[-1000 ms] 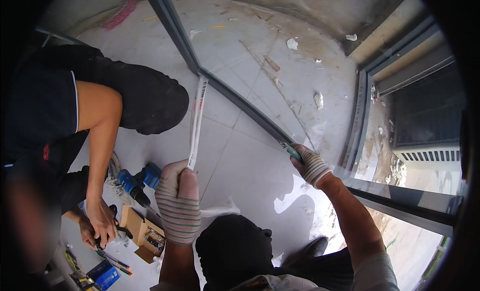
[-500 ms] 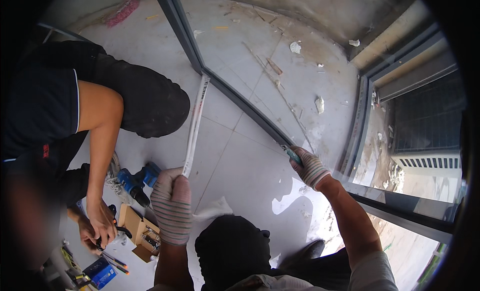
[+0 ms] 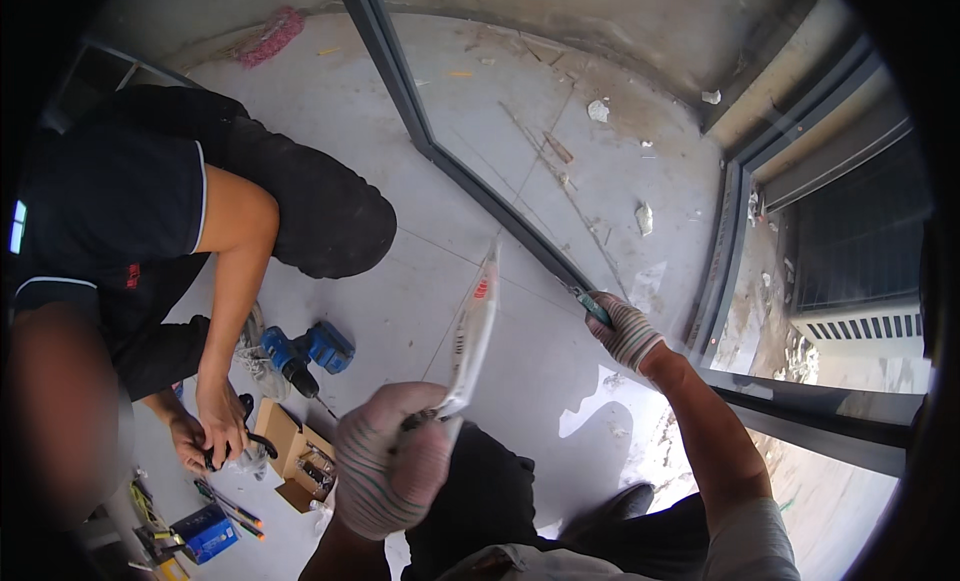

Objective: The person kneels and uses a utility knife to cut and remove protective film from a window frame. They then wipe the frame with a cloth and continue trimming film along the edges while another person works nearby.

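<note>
My left hand (image 3: pixel 390 456), in a striped knit glove, is closed on one end of a white plastic film strip (image 3: pixel 474 331) with red and black print. The strip rises from my fist, its far end near the dark grey metal frame (image 3: pixel 478 193) along the floor; whether that tip touches the frame, I cannot tell. In my gloved right hand (image 3: pixel 625 333) is a teal-handled utility knife (image 3: pixel 593 306), gripped with its tip at the frame's edge.
At left a co-worker crouches, hands (image 3: pixel 215 436) on a black-handled tool. Near them lie a blue cordless drill (image 3: pixel 290 359), an open cardboard box (image 3: pixel 272 431) and a blue box (image 3: pixel 205 536). Debris dots the floor beyond the frame; a pink mop head (image 3: pixel 270 39) lies far back.
My left hand has come nearer and a little right, and the strip, earlier stretched to the frame's corner, has pulled away from it. My right hand keeps the knife at the frame.
</note>
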`<state>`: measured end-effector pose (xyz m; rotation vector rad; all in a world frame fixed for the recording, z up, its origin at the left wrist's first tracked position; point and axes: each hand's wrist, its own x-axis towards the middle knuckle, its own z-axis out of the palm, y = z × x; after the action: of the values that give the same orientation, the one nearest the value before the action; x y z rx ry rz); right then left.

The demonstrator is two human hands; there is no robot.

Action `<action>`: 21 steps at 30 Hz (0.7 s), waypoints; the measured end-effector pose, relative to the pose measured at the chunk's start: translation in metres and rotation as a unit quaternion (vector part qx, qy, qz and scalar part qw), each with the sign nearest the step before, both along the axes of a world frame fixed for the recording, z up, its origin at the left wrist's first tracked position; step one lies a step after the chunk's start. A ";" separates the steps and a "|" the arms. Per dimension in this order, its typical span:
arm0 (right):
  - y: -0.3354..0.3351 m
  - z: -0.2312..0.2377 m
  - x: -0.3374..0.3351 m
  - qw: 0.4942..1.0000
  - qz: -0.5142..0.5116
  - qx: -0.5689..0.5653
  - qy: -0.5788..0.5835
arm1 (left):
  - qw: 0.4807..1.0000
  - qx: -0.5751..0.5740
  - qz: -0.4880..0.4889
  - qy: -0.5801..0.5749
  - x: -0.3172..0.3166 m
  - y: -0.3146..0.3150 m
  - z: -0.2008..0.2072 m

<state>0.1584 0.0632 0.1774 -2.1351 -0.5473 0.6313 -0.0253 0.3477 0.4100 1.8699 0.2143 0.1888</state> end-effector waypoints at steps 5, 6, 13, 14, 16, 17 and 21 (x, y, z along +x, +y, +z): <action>0.000 0.069 -0.011 0.997 0.010 -0.059 0.045 | 0.996 -0.079 -0.050 -0.005 -0.001 -0.052 0.022; -0.003 0.081 -0.016 0.996 -0.003 -0.078 0.051 | 0.997 -0.071 -0.042 -0.010 -0.003 -0.064 0.028; -0.019 0.183 -0.064 0.973 -0.104 -0.196 0.061 | 0.988 -0.049 -0.041 0.138 -0.030 -0.076 0.036; -0.015 0.203 -0.074 0.967 -0.128 -0.208 0.074 | 0.982 -0.064 -0.048 0.173 -0.038 -0.077 0.042; -0.017 0.227 -0.101 0.980 -0.156 -0.077 0.098 | 0.964 -0.062 -0.099 0.238 -0.052 -0.080 0.058; -0.008 0.251 -0.114 0.979 -0.156 -0.044 0.127 | 0.964 -0.064 -0.107 0.236 -0.061 -0.084 0.064; -0.003 0.318 -0.161 0.974 -0.088 -0.001 0.210 | 0.940 -0.241 -0.110 0.216 -0.101 -0.108 0.098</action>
<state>-0.0029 0.0600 0.4951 -1.9461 -0.1232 0.9482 -0.1264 0.2399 0.5082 1.4087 0.3178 -0.4041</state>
